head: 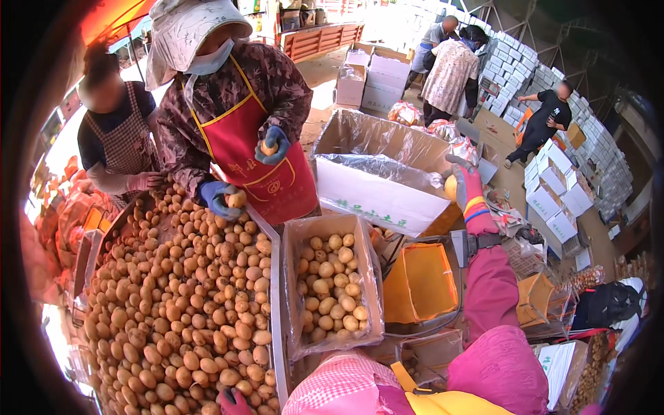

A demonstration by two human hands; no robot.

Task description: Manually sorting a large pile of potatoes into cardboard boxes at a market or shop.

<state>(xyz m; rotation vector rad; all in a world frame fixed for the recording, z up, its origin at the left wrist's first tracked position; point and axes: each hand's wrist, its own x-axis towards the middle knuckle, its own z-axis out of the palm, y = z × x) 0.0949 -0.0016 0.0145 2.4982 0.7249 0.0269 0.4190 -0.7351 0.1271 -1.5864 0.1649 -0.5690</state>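
Note:
My right hand (465, 181), in a pink and grey glove, holds a potato (451, 188) at the right end of a large white cardboard box (373, 192) lined with clear plastic. At the bottom edge my left hand (233, 401), in a pink and dark glove, rests on the potatoes (171, 311) heaped on a metal-edged table; whether it grips one cannot be told. Between the table and my body's front stands an open cardboard box (371, 280) with a plastic liner, holding many potatoes (332, 285).
Across the table a co-worker in a red apron (270, 176) holds a potato in each gloved hand; another person (124, 129) stands behind. An orange-lined crate (428, 282) sits right of the potato box. Farther off are people, stacked white boxes (550, 192) and the table's metal rim (276, 311).

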